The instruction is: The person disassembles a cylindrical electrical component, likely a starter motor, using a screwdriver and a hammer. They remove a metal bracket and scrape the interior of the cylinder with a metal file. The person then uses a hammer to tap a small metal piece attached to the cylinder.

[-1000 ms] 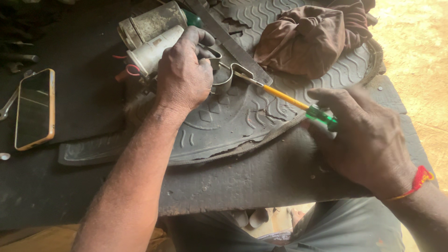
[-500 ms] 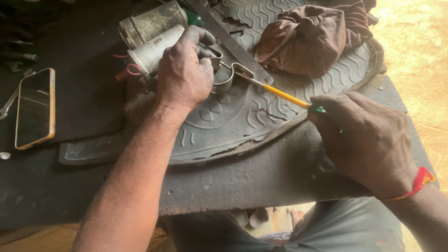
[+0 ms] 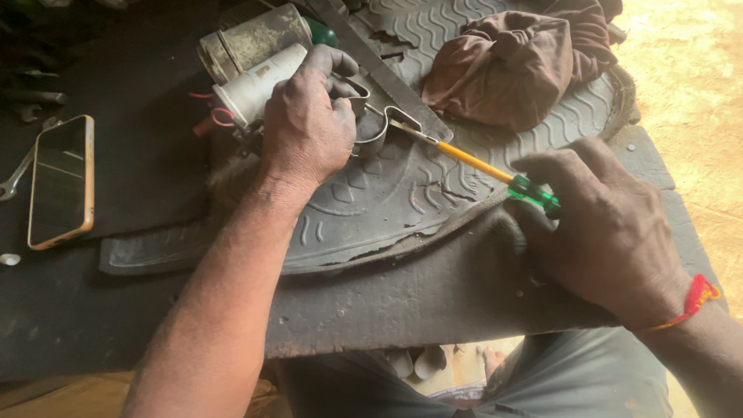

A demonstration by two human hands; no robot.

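The right hand (image 3: 611, 232) is clenched around the green handle of a screwdriver (image 3: 495, 172), fingers wrapped over the top so that only a sliver of green shows at the front of the grip. From there the yellow shaft runs up and to the left, and its metal tip meets a bent metal clamp (image 3: 371, 124) lying on the ribbed rubber mat (image 3: 387, 201). A red thread (image 3: 696, 298) circles the right wrist.

The left hand (image 3: 309, 128) is clenched over the clamp and the end of a white cylindrical part (image 3: 255, 85), pressing them down against the mat; the fingers curl over the far side, so the exact hold underneath is hidden. Red wires (image 3: 213, 120) trail from the left end of the white part. Just behind it lies a grimy metal cylinder (image 3: 251, 39), touching or nearly touching it.

A flat metal bar (image 3: 387, 73) crosses the mat diagonally, just beyond the clamp. Farther right on the mat sits a crumpled brown cloth (image 3: 518, 66). The mat rests on a dark table (image 3: 426, 310). Well to the left, a phone (image 3: 62, 182) lies face up, with a spanner (image 3: 15, 182) beside it.
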